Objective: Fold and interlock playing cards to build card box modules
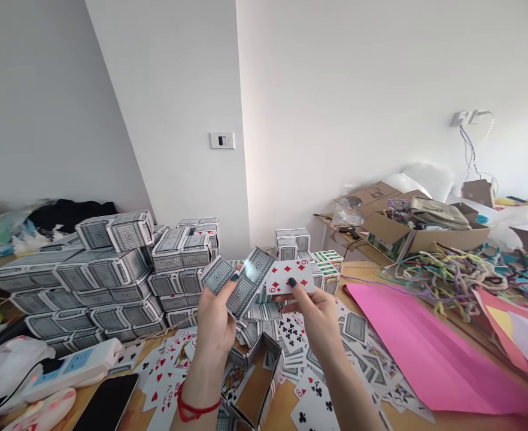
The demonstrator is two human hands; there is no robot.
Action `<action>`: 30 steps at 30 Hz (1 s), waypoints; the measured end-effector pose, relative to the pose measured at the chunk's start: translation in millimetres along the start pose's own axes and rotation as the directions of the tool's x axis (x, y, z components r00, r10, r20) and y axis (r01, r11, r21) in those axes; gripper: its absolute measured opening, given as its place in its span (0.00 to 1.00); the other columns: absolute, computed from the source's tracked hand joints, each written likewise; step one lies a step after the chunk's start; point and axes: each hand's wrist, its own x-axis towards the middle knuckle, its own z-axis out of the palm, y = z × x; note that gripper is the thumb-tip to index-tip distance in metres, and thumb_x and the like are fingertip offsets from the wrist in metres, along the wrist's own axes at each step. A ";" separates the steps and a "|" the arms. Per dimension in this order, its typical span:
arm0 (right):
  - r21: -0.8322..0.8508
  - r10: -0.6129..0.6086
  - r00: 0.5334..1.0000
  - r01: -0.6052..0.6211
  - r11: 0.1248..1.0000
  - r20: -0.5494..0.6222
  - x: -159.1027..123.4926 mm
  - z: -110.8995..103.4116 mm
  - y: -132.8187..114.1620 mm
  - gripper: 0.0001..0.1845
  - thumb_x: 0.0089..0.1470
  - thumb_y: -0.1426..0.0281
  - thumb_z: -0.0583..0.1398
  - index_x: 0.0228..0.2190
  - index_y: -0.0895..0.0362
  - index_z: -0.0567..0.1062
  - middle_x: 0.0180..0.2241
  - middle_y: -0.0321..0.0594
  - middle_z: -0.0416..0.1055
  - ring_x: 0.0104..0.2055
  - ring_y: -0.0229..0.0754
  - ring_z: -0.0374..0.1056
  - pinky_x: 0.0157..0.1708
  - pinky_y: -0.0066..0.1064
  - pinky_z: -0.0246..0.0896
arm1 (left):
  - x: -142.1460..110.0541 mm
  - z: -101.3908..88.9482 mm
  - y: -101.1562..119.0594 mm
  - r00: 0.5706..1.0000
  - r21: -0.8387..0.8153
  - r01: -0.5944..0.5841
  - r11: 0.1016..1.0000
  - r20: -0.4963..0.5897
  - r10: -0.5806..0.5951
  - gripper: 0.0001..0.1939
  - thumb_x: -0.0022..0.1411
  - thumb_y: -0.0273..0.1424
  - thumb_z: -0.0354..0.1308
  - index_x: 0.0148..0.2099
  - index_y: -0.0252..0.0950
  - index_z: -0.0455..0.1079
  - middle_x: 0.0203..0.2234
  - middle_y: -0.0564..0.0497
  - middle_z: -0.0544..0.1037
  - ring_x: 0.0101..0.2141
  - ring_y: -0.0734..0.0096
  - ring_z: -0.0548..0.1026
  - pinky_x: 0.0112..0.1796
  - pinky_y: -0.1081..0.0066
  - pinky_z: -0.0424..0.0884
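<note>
My left hand (215, 326) pinches grey-backed playing cards (251, 284) between thumb and fingers, backs toward me. In my right hand (321, 323) is a face-up diamonds card (286, 272), its thumb pressed on the front. Its left edge meets the left hand's cards; whether they are joined I cannot tell. Below both hands stands an open frame made of folded cards (275, 368) on the table. Loose playing cards (318, 404) lie scattered around it, some face up, some face down.
Stacked blocks of folded cards (106, 269) rise at the left, with a smaller stack (293, 239) behind my hands. A phone (106, 404) and power strip (73, 368) lie front left. Pink paper (434, 353), tangled yarn (443, 278) and a cardboard box (407, 239) occupy the right.
</note>
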 end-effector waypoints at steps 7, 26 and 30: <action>0.110 -0.047 0.988 0.064 0.992 -0.148 -8.1 19.4 19.1 0.19 0.46 0.55 0.60 0.26 0.60 0.77 0.28 0.42 0.75 0.33 0.47 0.71 0.31 0.33 0.67 | -6.3 2.4 -0.2 0.998 0.035 -0.061 0.998 -0.030 0.062 0.19 0.49 0.28 0.61 0.46 0.36 0.70 0.40 0.48 0.78 0.45 0.59 0.73 0.47 0.59 0.67; 0.326 0.049 0.996 -0.020 0.945 -0.081 -8.5 26.2 20.6 0.17 0.43 0.57 0.63 0.27 0.58 0.77 0.32 0.45 0.77 0.36 0.50 0.72 0.37 0.38 0.67 | -12.7 9.0 -9.4 0.979 0.127 -0.199 0.972 -0.025 0.204 0.20 0.51 0.29 0.60 0.48 0.38 0.68 0.43 0.49 0.77 0.46 0.61 0.72 0.48 0.63 0.66; 0.344 0.067 0.997 -0.051 0.937 -0.033 -7.9 26.7 20.7 0.17 0.41 0.58 0.65 0.28 0.59 0.77 0.32 0.44 0.77 0.37 0.49 0.72 0.37 0.37 0.67 | -12.6 10.4 -14.2 0.983 0.150 -0.181 0.972 -0.009 0.185 0.18 0.51 0.31 0.61 0.46 0.37 0.68 0.42 0.48 0.77 0.44 0.60 0.74 0.46 0.62 0.67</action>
